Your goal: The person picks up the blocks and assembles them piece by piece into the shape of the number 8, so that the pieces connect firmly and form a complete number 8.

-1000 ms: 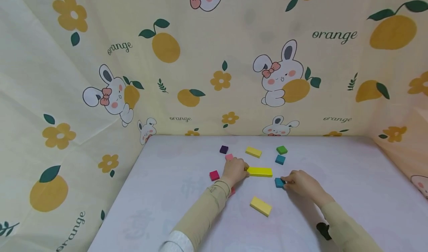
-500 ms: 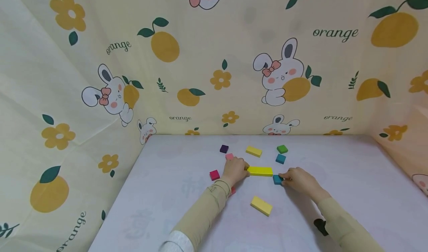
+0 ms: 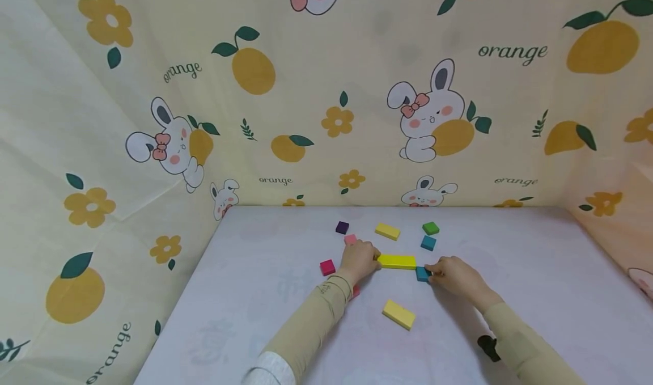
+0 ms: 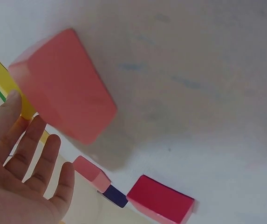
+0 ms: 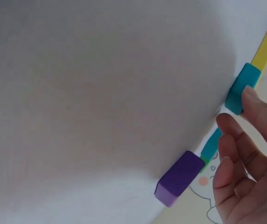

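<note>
A long yellow block [image 3: 398,262] lies crosswise on the white table. My left hand [image 3: 359,260] pinches its left end between thumb and index finger; the other fingers are spread loosely in the left wrist view. At the block's right end, a small teal block [image 3: 423,274] sits right at its corner, pinched by my right hand [image 3: 459,277]. In the right wrist view, the thumb presses on the teal block [image 5: 243,84], which lines up with the yellow block [image 5: 264,50]. Beneath the left forearm a coral block [image 4: 68,88] is mostly hidden in the head view.
Behind the hands lie a dark purple block [image 3: 342,227], a pale yellow block [image 3: 388,231], a green block [image 3: 431,228] and another teal block [image 3: 428,242]. A red block [image 3: 327,267] is left, another yellow block [image 3: 399,314] in front. Patterned cloth [image 3: 336,164] borders the table.
My right hand has slid the teal block left and slightly away from me, up to the long yellow block's right end. The left hand has stayed in place.
</note>
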Demonstrator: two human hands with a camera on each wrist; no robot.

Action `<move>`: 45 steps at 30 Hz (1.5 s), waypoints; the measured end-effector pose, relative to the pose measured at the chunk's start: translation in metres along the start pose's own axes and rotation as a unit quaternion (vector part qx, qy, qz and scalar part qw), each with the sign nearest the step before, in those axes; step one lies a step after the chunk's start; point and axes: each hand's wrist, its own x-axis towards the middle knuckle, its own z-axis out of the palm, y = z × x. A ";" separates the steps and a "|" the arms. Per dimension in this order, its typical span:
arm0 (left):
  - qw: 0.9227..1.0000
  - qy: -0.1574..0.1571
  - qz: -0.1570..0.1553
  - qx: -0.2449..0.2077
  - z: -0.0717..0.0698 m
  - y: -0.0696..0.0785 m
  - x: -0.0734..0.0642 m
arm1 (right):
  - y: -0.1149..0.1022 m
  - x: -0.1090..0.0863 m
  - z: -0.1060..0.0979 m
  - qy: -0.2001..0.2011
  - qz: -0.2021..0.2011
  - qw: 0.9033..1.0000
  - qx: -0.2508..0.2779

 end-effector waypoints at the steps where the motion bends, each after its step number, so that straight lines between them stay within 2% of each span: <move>1: 1.000 0.000 0.001 0.002 0.000 0.000 0.000 | 0.000 0.000 0.000 0.000 -0.002 1.000 0.000; 10: 1.000 0.000 0.003 0.013 0.001 0.000 0.001 | -0.001 0.001 -0.002 -0.008 -0.006 1.000 0.007; 18: 1.000 0.000 0.004 0.012 -0.001 0.001 -0.002 | -0.005 0.000 -0.006 -0.010 -0.015 1.000 -0.020; 23: 1.000 -0.001 0.002 0.011 -0.002 0.001 -0.002 | -0.001 0.003 -0.015 0.013 -0.029 0.999 -0.026; 27: 1.000 -0.002 0.002 0.011 -0.001 0.001 -0.001 | 0.009 0.011 -0.020 0.038 -0.031 0.999 -0.008; 31: 1.000 0.001 0.003 0.009 0.000 0.000 -0.001 | 0.020 0.022 -0.022 0.045 -0.003 0.999 0.028; 34: 1.000 0.003 0.004 0.011 0.001 0.000 -0.002 | 0.024 0.032 -0.021 0.035 0.030 0.998 0.048; 40: 1.000 0.002 0.004 0.016 0.002 0.000 -0.002 | 0.026 0.049 -0.014 0.019 0.086 0.994 0.061; 45: 1.000 0.005 0.006 0.015 0.002 -0.001 -0.002 | 0.026 0.052 -0.011 0.034 0.091 0.993 0.060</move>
